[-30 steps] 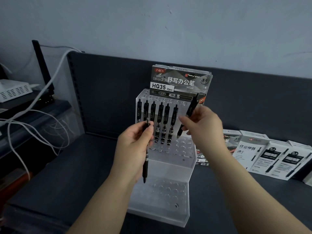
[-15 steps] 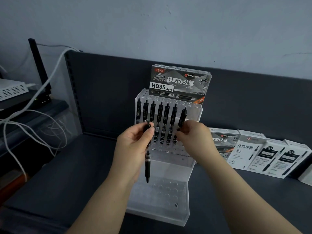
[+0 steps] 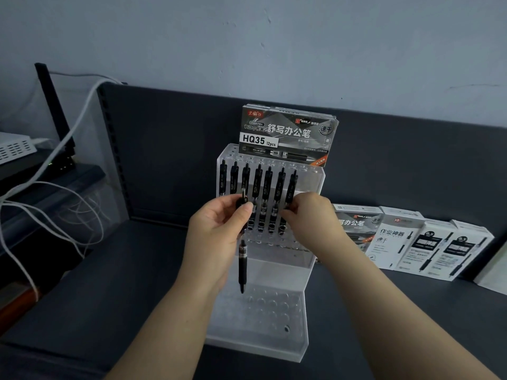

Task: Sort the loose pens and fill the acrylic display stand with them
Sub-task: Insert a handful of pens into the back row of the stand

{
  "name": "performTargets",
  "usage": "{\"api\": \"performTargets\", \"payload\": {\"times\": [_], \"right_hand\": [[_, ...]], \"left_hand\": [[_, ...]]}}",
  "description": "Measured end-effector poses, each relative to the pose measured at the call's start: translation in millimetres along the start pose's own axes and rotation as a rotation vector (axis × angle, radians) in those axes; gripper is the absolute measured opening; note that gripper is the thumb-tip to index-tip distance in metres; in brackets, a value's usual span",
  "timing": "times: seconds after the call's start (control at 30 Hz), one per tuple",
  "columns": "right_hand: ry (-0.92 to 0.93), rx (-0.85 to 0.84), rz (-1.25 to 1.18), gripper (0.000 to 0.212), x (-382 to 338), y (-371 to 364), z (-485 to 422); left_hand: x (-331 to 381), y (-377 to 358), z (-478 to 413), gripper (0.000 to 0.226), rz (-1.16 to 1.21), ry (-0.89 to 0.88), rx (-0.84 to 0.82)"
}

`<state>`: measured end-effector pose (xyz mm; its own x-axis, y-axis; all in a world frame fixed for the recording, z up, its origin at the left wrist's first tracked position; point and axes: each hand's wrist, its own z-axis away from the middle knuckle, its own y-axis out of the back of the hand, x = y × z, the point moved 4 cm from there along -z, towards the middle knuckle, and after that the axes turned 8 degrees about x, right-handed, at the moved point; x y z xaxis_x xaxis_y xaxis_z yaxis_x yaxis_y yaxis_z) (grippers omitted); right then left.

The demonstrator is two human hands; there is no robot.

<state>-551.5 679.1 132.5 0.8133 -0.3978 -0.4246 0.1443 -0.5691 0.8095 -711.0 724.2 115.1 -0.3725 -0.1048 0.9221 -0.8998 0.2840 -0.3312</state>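
A clear acrylic display stand (image 3: 277, 272) with stepped rows of holes stands on the dark surface. Several black pens (image 3: 258, 185) stand upright in its upper row. My right hand (image 3: 307, 218) pinches the rightmost pen (image 3: 291, 187) in that row, which sits in its hole, leaning slightly. My left hand (image 3: 216, 229) holds another black pen (image 3: 242, 267) near its clip end; it hangs tip down in front of the stand, above the lower rows of holes.
A grey HQ35 pen box (image 3: 288, 135) leans behind the stand's top. More pen boxes (image 3: 428, 242) lie in a row to the right. At left are white cables (image 3: 55, 160), a black antenna and a white device on a shelf.
My right hand has brought its pen down from in front of the box into the seventh hole of the upper row. My left hand has kept its pen nearly still.
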Motion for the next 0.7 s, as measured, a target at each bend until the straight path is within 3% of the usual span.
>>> {"api": "performTargets", "payload": {"times": [0.2,0.37,0.57,0.7], "right_hand": [[-0.043,0.098,-0.2,0.011,1,18,20],[0.008,-0.23,-0.581,0.008,-21,17,54],[0.019,-0.008,-0.482,0.022,-20,18,57],[-0.052,0.146,-0.59,0.008,-4,39,40]], "left_hand": [[4,-2,-1,0.016,-0.016,-0.015,-0.022],[4,-12,0,0.014,-0.01,-0.003,-0.081],[8,-28,2,0.013,-0.022,-0.06,-0.125],[9,-26,-1,0.025,-0.145,-0.175,-0.185]]}}
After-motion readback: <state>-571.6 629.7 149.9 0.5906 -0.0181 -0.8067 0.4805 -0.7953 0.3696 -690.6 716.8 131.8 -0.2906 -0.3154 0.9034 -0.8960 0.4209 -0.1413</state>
